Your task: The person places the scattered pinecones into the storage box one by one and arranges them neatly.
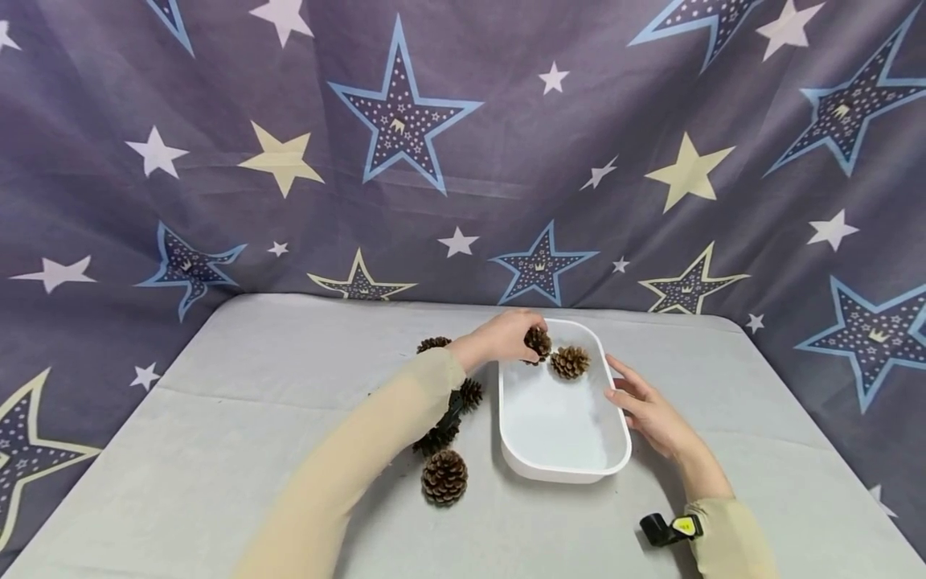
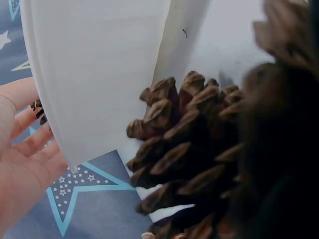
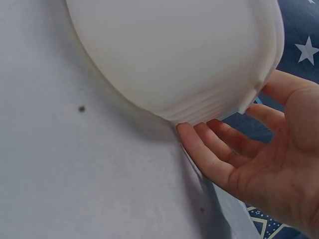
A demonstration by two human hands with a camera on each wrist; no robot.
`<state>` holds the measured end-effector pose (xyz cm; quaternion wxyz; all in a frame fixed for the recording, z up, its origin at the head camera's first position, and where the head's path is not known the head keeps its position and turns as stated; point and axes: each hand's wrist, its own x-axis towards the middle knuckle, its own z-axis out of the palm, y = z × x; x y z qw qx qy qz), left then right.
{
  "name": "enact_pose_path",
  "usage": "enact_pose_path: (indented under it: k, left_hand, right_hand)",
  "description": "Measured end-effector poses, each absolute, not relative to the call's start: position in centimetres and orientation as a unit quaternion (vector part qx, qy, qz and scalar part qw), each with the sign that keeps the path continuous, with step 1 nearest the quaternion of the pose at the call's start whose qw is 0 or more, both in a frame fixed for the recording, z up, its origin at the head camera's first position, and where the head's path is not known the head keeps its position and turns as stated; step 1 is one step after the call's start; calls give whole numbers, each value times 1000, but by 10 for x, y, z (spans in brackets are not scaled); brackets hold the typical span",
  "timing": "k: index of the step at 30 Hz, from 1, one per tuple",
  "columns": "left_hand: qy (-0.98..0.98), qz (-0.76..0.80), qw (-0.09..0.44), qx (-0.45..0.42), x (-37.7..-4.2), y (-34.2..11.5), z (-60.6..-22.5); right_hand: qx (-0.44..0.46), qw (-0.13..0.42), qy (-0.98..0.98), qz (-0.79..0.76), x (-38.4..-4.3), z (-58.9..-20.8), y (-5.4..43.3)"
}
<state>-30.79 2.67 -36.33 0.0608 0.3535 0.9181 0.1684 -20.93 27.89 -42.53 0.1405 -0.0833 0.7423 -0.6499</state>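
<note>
My left hand (image 1: 512, 336) grips a brown pine cone (image 1: 537, 344) at the far left corner of a white plastic tub (image 1: 512, 458). Part of that cone shows behind the tub wall in the left wrist view, beside the left hand (image 2: 25, 159). A second pine cone (image 1: 570, 363) lies inside the tub, near its far end. My right hand (image 1: 651, 414) holds the tub's right side, its thumb at the rim. In the right wrist view the fingers (image 3: 207, 152) of that hand rest against the outer wall.
Left of the tub, several pine cones lie on the grey-covered table (image 1: 239, 450), among them a near one (image 1: 444, 477) and others partly hidden under the left arm. A star-print curtain (image 1: 463, 161) hangs behind. A black strap device (image 1: 669, 528) is on the right wrist.
</note>
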Motion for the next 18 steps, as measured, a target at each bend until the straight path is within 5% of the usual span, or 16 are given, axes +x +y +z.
enact_pose_path:
  k: [18]
  left_hand:
    - [922,116,66,364,-309,27,-369]
  right_hand:
    - [-81,135,742,-651,-209,-426,278]
